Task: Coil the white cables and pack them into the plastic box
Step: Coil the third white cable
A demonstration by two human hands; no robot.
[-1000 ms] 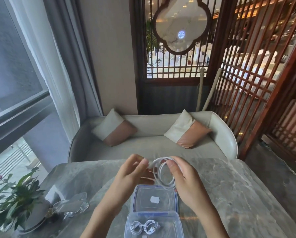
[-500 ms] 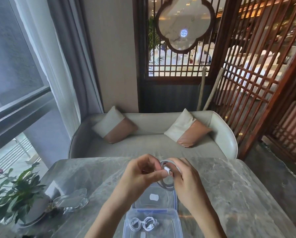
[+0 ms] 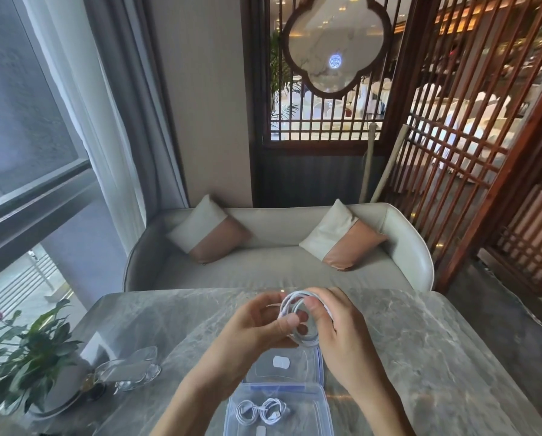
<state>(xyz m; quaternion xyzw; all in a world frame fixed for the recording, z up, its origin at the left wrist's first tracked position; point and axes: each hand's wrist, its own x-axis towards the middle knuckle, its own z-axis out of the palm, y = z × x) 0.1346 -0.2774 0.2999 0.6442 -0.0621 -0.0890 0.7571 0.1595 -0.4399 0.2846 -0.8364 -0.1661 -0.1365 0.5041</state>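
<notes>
**Both hands hold a white coil above the open box**

Nearest, between the two wrists, the plastic box (image 3: 309, 401) lies open on the table with a bundled cable (image 3: 260, 412) inside. Its lid (image 3: 298, 371) lies just beyond, under the hands. Above the lid, the left hand (image 3: 257, 325) pinches the left edge of a white cable coil (image 3: 286, 305). The right hand (image 3: 342, 328) curls thumb and fingers round the coil's right side. Beyond the fingers lie the marble table (image 3: 420, 341) and then a sofa (image 3: 263, 265).

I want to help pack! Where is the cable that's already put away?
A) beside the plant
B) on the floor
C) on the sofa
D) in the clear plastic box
D: a coiled white cable lies inside the open clear plastic box, near the bottom of the view.
</notes>
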